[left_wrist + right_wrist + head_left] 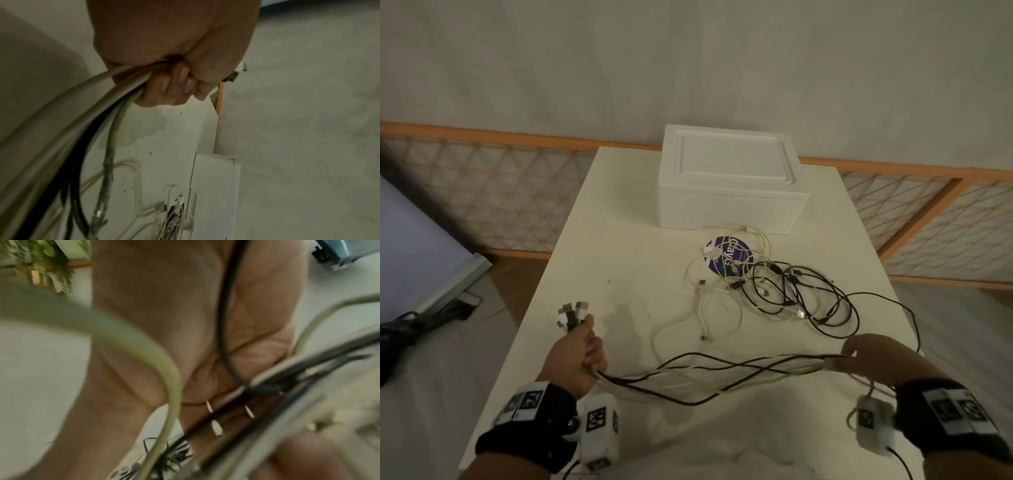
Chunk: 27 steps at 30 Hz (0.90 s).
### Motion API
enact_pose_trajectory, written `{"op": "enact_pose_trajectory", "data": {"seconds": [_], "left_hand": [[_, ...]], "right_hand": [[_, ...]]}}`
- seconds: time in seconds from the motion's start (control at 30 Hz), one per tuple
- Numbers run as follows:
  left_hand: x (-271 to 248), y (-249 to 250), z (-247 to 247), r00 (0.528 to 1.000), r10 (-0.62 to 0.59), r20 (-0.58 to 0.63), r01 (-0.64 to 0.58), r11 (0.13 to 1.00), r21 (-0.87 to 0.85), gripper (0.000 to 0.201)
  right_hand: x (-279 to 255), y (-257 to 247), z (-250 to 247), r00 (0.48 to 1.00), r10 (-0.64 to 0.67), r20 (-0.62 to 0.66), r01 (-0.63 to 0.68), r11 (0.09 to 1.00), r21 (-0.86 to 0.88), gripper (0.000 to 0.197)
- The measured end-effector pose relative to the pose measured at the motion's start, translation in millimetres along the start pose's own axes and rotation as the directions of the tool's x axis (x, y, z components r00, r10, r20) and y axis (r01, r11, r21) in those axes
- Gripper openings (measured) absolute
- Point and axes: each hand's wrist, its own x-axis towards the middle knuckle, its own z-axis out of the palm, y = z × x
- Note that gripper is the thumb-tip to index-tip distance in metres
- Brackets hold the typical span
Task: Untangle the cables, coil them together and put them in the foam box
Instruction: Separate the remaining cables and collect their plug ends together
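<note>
Left hand: the left hand [580,356], lower left of the head view, is closed in a fist around the bundled cables [722,373], with the plug ends [571,310] sticking out above the fist.
Right hand: the right hand [873,359], lower right, has its fingers curled around the same strands further along, which hang slack between the two hands.
Handling: I judge the cables light, limp and rather smooth, so they can slip and spring back. The best hold is close behind the plugs, all ends level.
Tangle: the loose remaining lengths [784,291] lie in the middle of the table [619,240], partly over a purple sticker [729,255].
Foam box: the foam box [729,181] stands at the far table edge, lid on.
Left wrist view only: it shows the fingers [164,87] pressing white, black and green strands into the palm.
Right wrist view only: blurred, with one black cable [224,321] across the palm [164,321].
</note>
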Motion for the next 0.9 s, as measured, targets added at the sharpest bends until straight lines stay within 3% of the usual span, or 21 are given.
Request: {"op": "enact_pose_trajectory", "data": {"seconds": [0.07, 0.13, 0.2, 0.27, 0.4, 0.57, 0.7, 0.8, 0.9], "left_hand": [[-1, 3, 4, 1.0, 0.02, -0.019, -0.02, 1.0, 0.005, 0.046], [-5, 6, 11, 0.999, 0.028, -0.027, -0.029, 1.0, -0.004, 0.047], [-10, 8, 21, 1.0, 0.026, -0.01, -0.026, 0.999, 0.025, 0.048], [-14, 6, 34, 0.999, 0.034, 0.014, -0.035, 0.995, 0.091, 0.048], [-23, 4, 54, 0.992, 0.088, 0.096, -0.106, 0.974, 0.201, 0.046], [-30, 9, 66, 0.976, 0.142, 0.164, -0.176, 0.961, 0.215, 0.047], [-32, 9, 76, 0.968, 0.182, 0.173, -0.217, 0.953, 0.213, 0.044], [-36, 10, 80, 0.955, 0.232, 0.186, -0.27, 0.937, 0.222, 0.042], [-40, 12, 87, 0.92, 0.316, 0.232, -0.371, 0.892, 0.258, 0.043]], "right_hand": [[10, -8, 3, 1.0, -0.016, -0.001, 0.016, 0.999, -0.028, 0.088], [22, -20, 2, 0.988, -0.052, -0.143, 0.052, 0.999, 0.0, 0.063], [40, -36, 0, 0.933, -0.135, -0.333, 0.152, 0.988, 0.028, 0.032], [62, -54, -1, 0.883, -0.163, -0.44, 0.202, 0.979, 0.041, 0.023], [94, -66, 6, 0.885, -0.168, -0.435, 0.174, 0.984, -0.026, 0.022], [100, -67, 9, 0.861, -0.204, -0.467, 0.15, 0.977, -0.149, 0.026], [95, -71, 15, 0.85, -0.213, -0.482, 0.142, 0.973, -0.179, 0.01], [80, -81, -1, 0.802, -0.286, -0.525, 0.244, 0.958, -0.148, 0.01], [52, -105, -30, 0.777, -0.455, -0.435, 0.423, 0.889, -0.174, 0.019]]}}
